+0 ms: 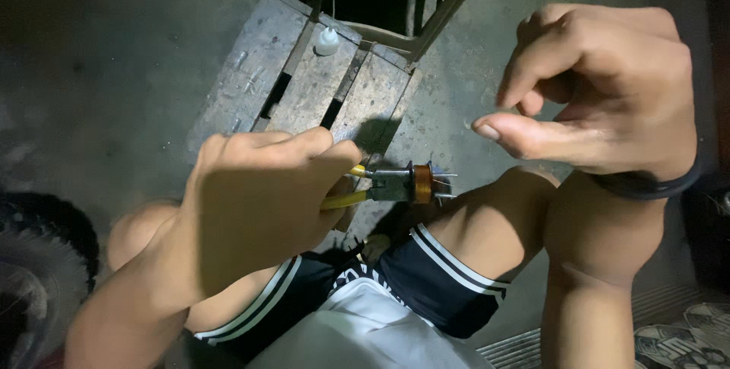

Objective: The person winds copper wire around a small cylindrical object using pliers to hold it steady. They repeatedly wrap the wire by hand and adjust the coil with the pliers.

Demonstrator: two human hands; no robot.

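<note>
A worn wooden crate [304, 80] stood on the concrete floor [114, 50]. The left hand [258, 209] clenched yellow-handled pliers [372, 185], whose jaws gripped a small copper-wound coil [423, 183] above the knees. The right hand [601, 88] hovered released, holding nothing. A small white bottle [327, 41] stood on the crate.

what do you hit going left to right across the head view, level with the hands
left hand → yellow-handled pliers → small copper coil → right hand
</note>
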